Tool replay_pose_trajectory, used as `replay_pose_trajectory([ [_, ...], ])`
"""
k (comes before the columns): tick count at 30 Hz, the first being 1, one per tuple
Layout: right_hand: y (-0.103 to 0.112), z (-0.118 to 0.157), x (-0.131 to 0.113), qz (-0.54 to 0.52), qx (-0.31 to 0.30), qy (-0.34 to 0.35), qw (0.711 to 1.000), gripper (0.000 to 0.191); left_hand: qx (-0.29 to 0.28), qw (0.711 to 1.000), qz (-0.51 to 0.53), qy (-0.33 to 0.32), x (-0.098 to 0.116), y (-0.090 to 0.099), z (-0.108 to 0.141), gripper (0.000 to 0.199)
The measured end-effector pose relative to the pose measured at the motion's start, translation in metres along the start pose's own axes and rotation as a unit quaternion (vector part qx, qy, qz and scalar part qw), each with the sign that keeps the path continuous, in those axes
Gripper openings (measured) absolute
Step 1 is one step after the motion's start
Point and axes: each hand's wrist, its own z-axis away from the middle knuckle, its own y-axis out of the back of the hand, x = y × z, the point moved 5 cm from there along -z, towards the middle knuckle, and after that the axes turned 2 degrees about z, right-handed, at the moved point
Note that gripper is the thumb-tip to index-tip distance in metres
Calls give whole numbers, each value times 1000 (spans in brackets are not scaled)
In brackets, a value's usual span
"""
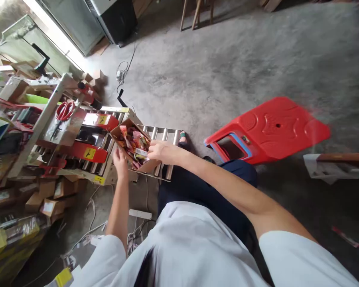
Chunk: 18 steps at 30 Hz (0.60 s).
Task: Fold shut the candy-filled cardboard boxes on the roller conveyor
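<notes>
An open cardboard box [155, 164] filled with several colourful wrapped packets [134, 139] sits on the roller conveyor [166, 137], just beyond the red tape machine. My left hand [119, 161] is at the box's near left side, its fingers bent against the cardboard and partly hidden. Across the box, my right hand [161, 151] has its fingers closed at the right rim, next to a white strip among the packets. The exact contact under those fingertips is hard to see.
Red scissors [65, 111] lie on the carton sealing machine [91, 153] at left. Small cartons [55, 195] are piled below it. A red plastic stool [275, 127] stands on the right. Cables and a power strip [140, 214] are on the floor by my feet.
</notes>
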Motion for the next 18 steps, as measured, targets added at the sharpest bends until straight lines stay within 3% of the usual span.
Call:
replay_pose_trajectory([
  [2,3,2,-9,25,38,-17,999,25,61,996,16,-61,13,20,-27,62],
  [4,11,6,-24,16,113,-69,991,29,55,991,22,-122,29,26,-49,65],
  [7,15,1,-48,-42,202,-121,971,72,5,986,12,-163,45,17,-63,49],
  [9,1,-19,-51,-74,192,-136,969,65,4,986,17,-167,48,12,-62,35],
  [12,-33,-56,-31,-97,130,-179,970,45,-1,988,12,-156,50,12,-55,33],
  [15,-57,-79,-10,-95,121,-178,972,40,-85,983,-68,-150,60,13,-55,31],
  [18,-62,-81,-3,-117,144,-164,969,35,-199,938,-223,-178,76,8,-64,31],
])
